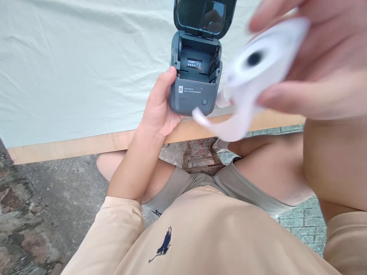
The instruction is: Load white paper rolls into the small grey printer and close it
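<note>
My left hand (161,105) holds a grey plastic printer (193,95) by the tabletop edge (80,145). Right hand (323,70) grips a white paper roll (265,67).

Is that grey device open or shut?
Open: its lid is flipped up, baring the bay of the device. A white roll is outside it, in the right hand.

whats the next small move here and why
Probably move the white roll in the right hand over the bay of the dark device: the lid stands open, no roll shows inside, and the left hand holds the device.
</note>
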The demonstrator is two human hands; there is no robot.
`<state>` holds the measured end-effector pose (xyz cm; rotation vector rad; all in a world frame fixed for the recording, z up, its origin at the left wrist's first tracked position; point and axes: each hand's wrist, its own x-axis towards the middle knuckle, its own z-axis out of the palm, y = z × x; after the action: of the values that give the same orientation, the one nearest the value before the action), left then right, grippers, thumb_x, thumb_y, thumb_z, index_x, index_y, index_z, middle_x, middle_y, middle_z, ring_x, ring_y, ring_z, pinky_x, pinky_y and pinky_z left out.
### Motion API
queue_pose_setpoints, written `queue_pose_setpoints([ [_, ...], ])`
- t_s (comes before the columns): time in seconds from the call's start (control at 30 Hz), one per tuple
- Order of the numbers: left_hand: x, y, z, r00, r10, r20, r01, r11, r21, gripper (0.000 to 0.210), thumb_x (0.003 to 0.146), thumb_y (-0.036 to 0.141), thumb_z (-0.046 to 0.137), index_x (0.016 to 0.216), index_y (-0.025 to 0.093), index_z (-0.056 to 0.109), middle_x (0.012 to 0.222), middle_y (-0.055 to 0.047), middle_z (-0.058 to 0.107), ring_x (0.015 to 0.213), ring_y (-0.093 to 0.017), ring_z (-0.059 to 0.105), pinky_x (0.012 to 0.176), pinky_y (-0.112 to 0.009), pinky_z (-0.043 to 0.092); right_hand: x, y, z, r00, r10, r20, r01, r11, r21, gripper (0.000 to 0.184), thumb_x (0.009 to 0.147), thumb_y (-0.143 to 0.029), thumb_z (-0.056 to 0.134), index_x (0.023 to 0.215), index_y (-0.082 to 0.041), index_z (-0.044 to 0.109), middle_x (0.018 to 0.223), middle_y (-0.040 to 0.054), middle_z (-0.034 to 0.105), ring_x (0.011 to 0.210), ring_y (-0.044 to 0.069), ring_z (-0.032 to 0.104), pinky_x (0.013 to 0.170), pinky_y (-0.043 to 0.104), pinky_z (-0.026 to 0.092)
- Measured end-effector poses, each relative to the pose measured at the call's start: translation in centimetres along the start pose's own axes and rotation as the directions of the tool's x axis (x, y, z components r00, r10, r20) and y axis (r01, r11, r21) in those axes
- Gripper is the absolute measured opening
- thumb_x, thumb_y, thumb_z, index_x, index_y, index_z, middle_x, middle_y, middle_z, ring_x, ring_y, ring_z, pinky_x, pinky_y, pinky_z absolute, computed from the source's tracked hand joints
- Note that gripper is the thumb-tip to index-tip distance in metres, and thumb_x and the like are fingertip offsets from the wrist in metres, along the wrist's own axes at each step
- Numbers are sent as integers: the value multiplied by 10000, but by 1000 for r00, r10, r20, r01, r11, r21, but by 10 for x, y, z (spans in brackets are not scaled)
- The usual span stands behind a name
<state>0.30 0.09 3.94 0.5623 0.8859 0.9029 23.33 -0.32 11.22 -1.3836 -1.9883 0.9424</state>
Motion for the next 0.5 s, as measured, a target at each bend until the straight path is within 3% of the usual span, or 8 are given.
queue_pose_setpoints([
  [0.07,-1,0,3,1000,16,-7,-16,1000,9,418,1104,534,521,1011,241,804,1049,-83,864,1308,-315,814,944,-367,746,9,-22,12,982,-116,146,115,993,17,535,881,-462,709,1360,-237,632,1413,-19,664,1078,123,698,851,318,554],
  [0.1,-2,0,3,1000,25,-14,-25,1000,15,379,1098,506,540,997,246,797,1029,-81,862,1333,-312,805,959,-358,744,16,-28,17,979,-115,166,131,988,-84,535,844,-346,690,1359,-215,631,1364,-11,685,1085,139,706,924,340,567],
  [0.17,-3,1,3,999,33,-31,-32,999,20,333,1095,466,550,986,256,784,1010,-72,859,1365,-299,794,980,-345,742,30,-35,24,990,-4,144,57,928,-368,645,800,-221,636,1444,-213,612,1345,10,702,1181,218,724,1073,424,558],
  [0.23,-3,1,2,999,30,-33,-29,999,23,345,1105,483,544,995,255,778,1037,-70,862,1370,-296,794,992,-351,746,42,-35,27,993,99,67,-46,832,-553,690,791,-172,623,1479,-228,605,1392,32,704,1283,301,713,1123,484,539],
  [0.33,-3,0,0,999,35,4,-35,999,38,363,1097,552,599,1020,245,776,1071,-69,871,1381,-315,793,1005,-370,749,48,-31,27,995,103,9,-79,811,-580,556,803,-191,649,1357,-236,626,1411,37,710,1304,328,709,1106,481,550],
  [0.5,-3,-1,1,998,33,47,-27,993,-114,318,1069,531,688,1027,234,793,1030,-34,890,1494,-318,733,1105,-353,717,38,-28,26,989,150,12,-108,762,-638,393,996,-471,581,1352,-315,636,1432,41,687,1444,342,639,1219,559,505],
])
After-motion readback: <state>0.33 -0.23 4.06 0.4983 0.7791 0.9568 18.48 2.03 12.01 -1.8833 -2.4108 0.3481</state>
